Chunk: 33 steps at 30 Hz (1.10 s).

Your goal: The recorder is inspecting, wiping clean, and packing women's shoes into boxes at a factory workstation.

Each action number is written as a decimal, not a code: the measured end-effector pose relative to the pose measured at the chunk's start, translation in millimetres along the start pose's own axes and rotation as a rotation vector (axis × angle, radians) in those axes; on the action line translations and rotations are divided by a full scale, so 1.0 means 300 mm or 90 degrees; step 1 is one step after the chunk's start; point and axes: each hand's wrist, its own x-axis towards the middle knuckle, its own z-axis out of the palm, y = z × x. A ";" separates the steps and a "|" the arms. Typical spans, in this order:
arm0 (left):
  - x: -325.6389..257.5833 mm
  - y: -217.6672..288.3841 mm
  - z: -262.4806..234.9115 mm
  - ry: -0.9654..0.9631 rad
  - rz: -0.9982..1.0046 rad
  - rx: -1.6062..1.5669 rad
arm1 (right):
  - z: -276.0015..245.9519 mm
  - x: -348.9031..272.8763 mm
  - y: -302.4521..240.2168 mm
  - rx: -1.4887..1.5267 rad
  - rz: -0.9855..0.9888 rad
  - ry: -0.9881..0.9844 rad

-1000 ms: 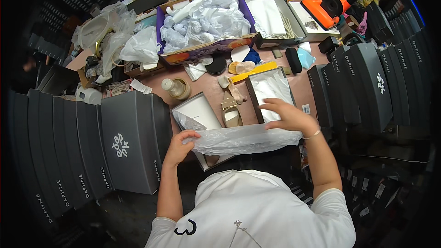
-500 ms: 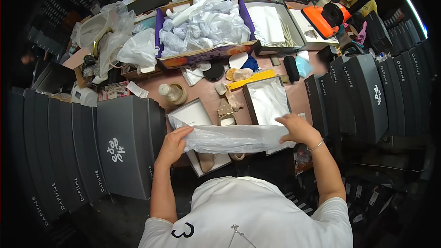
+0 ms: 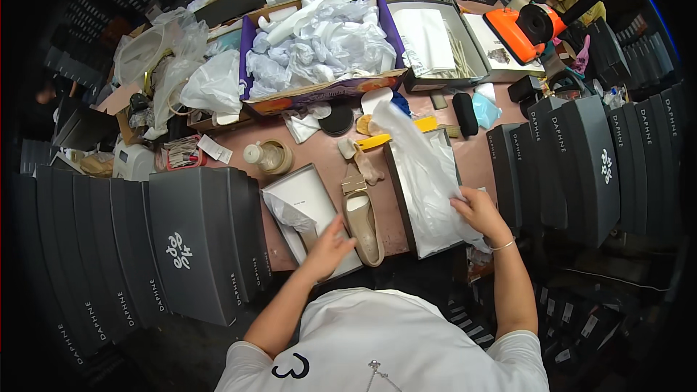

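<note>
My right hand [image 3: 477, 212] grips white tissue paper [image 3: 421, 167] that drapes into an open shoebox [image 3: 398, 181] on the right of the brown table. My left hand [image 3: 330, 243] hovers with fingers spread over the near end of a second open white-lined box [image 3: 305, 196], next to a beige flat shoe [image 3: 361, 221] lying between the two boxes. Another shoe wrapped in white paper [image 3: 288, 214] lies in the left box.
Stacks of dark grey shoeboxes [image 3: 181, 247] flank me on the left and on the right [image 3: 581, 167]. A purple carton full of crumpled white paper [image 3: 319, 51] stands at the back. A glue bottle [image 3: 265, 154], a yellow tool [image 3: 392, 136], and an orange device [image 3: 523, 29] lie around.
Both hands held the tissue sheet stretched in front of me. Now my left hand has let go and moved to the left box, while my right hand has laid the sheet into the right box.
</note>
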 end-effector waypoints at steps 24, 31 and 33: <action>-0.215 0.045 -0.178 -0.149 0.116 -0.271 | 0.392 0.165 -0.339 -0.312 -0.341 0.008; -0.106 -0.054 -0.040 0.186 0.033 -0.460 | 0.437 0.011 -0.467 -0.053 -0.360 -0.195; -0.064 -0.086 -0.035 0.170 -0.008 -0.597 | 0.422 -0.006 -0.438 0.026 -0.347 -0.180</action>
